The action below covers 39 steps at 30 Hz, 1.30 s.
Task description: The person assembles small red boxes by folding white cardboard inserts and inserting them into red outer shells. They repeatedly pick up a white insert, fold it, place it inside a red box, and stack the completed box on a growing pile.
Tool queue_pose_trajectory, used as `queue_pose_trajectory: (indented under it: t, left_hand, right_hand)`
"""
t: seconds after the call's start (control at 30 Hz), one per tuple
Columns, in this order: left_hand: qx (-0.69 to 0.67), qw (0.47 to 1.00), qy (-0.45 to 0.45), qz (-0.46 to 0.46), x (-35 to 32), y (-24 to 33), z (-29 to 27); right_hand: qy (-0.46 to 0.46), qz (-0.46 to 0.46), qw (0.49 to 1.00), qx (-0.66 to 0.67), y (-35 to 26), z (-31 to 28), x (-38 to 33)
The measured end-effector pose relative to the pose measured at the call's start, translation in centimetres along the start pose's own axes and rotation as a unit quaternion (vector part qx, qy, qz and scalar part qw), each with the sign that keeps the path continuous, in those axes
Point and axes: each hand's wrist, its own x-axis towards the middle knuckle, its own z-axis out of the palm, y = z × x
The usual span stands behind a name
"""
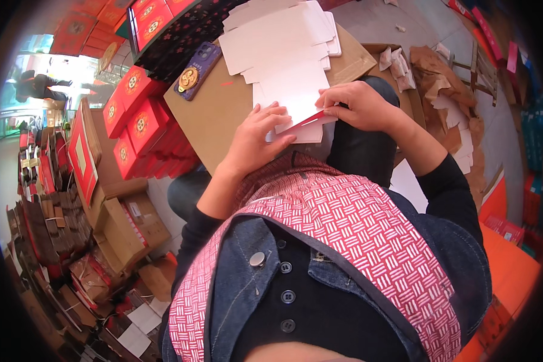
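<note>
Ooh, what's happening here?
A person is handling a white card. Their left hand rests on its near end, while their right hand pinches a red edge there. Most of the card lies flat over brown cardboard. A phone lies to its left, and red boxes are piled farther left.

There are two bare hands (357, 105), one stack of white cardboard blanks (277, 45), one purple-cased phone (201, 65), one silver metal button (257, 259) and four dark round buttons (288, 296).
</note>
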Motion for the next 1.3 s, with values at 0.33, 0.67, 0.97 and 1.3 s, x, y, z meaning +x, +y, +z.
queue_pose_trajectory:
  t: [0.33,0.67,0.97,1.3]
  left_hand:
    - [-0.369,0.887,0.267,0.073,2.2,2.2,-4.3]
    - [-0.517,0.819,0.055,-0.243,-1.5,4.1,-1.9]
    - [-0.503,0.783,0.088,-0.355,-0.9,2.7,-0.6]
    - [-0.490,0.800,0.112,-0.327,-1.0,2.3,0.0]
  right_hand:
    - [0.148,-0.186,0.967,0.094,-7.6,1.9,0.2]
    - [-0.066,0.178,0.630,0.753,1.0,0.6,4.4]
    - [-0.215,0.236,0.840,0.438,-1.2,-1.0,5.4]
    - [-0.228,0.084,0.966,0.086,-6.2,-1.2,4.9]
